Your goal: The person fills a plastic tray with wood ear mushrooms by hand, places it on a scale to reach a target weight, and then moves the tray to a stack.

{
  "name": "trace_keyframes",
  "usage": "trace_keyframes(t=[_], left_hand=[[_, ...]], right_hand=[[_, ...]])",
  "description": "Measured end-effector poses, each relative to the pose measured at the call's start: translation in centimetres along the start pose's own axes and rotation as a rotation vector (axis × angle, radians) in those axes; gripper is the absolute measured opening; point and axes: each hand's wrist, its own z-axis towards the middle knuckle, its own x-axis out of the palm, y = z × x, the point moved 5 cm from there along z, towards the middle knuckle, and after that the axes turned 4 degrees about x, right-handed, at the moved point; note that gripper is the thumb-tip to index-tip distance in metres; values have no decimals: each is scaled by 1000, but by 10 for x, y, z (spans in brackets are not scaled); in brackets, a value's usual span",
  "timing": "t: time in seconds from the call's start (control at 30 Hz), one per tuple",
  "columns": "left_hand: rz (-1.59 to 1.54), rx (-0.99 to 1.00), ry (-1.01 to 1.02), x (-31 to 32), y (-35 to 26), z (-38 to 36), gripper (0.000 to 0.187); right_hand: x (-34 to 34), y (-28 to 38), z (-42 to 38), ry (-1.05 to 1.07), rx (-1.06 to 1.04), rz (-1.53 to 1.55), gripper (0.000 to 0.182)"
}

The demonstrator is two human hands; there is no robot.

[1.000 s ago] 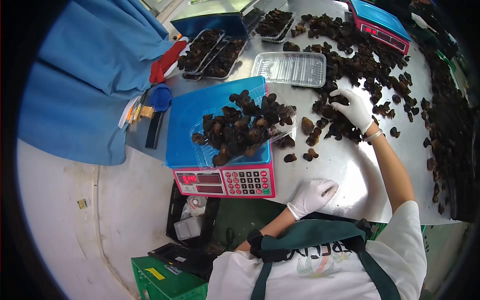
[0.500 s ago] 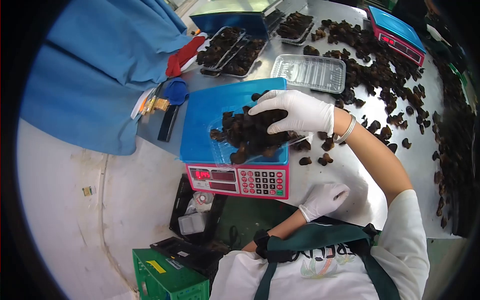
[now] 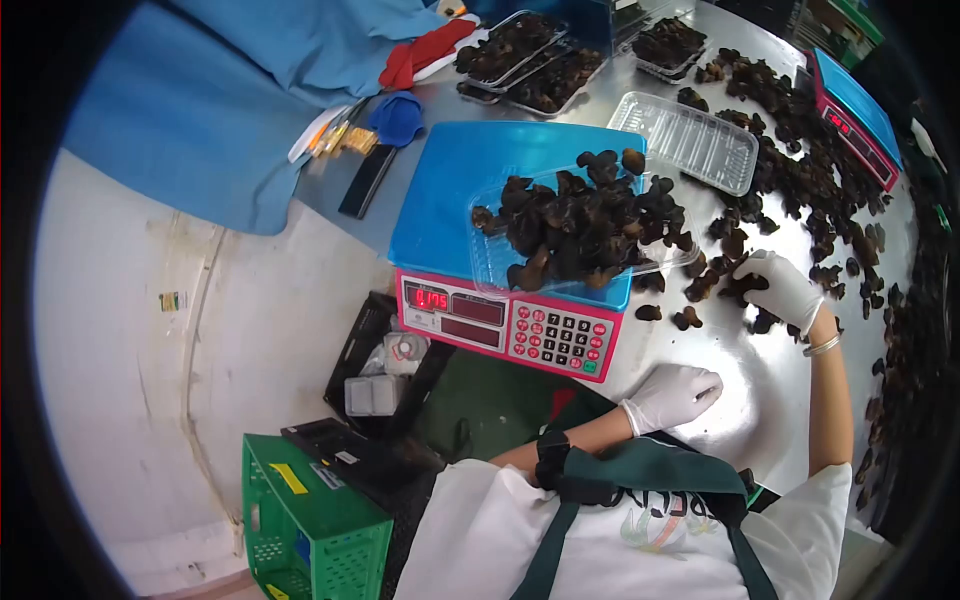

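A clear plastic tray (image 3: pixel 484 262) heaped with dark wood ear mushrooms (image 3: pixel 575 225) sits tilted on the blue pan of a pink scale (image 3: pixel 508 335), overhanging its right side. The red display reads about 0.175. To the right, my white-gloved right hand (image 3: pixel 785 290) is down at the loose mushrooms on the metal table (image 3: pixel 690 335), its fingers curled around a dark piece. My gloved left hand (image 3: pixel 672 398) rests at the table's front edge, closed in a loose fist, with nothing visible in it.
An unfilled clear tray (image 3: pixel 690 143) lies behind the scale. Filled trays (image 3: pixel 530 75) stand at the back, and a second scale (image 3: pixel 855 120) at the far right. A black phone-like object (image 3: pixel 367 181) lies left. Below are a black crate (image 3: pixel 345 370) and green crate (image 3: pixel 320 530).
My right hand has left the mushrooms on the scale and moved right to the loose ones on the table. The reading rose from about 0.145 to 0.175. The view has shifted.
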Motion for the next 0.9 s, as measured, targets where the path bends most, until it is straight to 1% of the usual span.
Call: trace_keyframes(t=[0.03,0.07,0.1,0.13,0.17,0.2,0.23,0.27,0.3,0.37,0.43,0.47,0.5,0.57,0.67,0.77,0.9], left_hand=[[11,-11,21,0,-1,2,11],[16,-6,8,0,-1,2,11],[20,-1,-2,0,-1,3,11],[26,5,-8,-1,-1,3,11],[25,18,-29,0,0,2,11],[23,33,-49,1,1,1,11],[18,51,-69,3,2,1,11],[11,50,-63,4,2,1,11],[7,52,-57,4,2,1,11],[-10,42,-42,0,1,1,11],[-42,15,-33,-3,-2,3,11],[-38,25,-37,-1,-1,3,11],[-43,22,-31,-1,-1,3,11],[-52,16,-17,0,0,4,10],[-13,36,3,4,3,3,11],[-38,34,-19,1,0,3,11],[-61,14,-2,5,5,2,9]], right_hand=[[-3,0,0,-68,-74,-6,24],[-12,-8,5,-161,2,112,24],[-31,11,12,-246,76,66,23],[-41,11,27,-258,137,155,20],[-52,16,41,-404,15,-37,24],[-52,18,55,-597,-130,-125,28],[-50,18,71,-653,-275,-201,33],[-37,0,91,-635,-315,-282,32],[-25,-17,108,-444,-200,-287,26],[-19,-22,119,-295,-122,-384,19],[-17,-22,121,-379,-79,-321,17],[-16,-21,120,-416,-145,-313,18],[-17,-16,116,-372,-104,-344,19],[-13,-22,119,-348,-82,-347,21],[-17,-32,123,-388,-98,-192,21],[-24,-32,126,-360,-22,-65,20],[-38,-34,118,-549,-21,-151,16]])
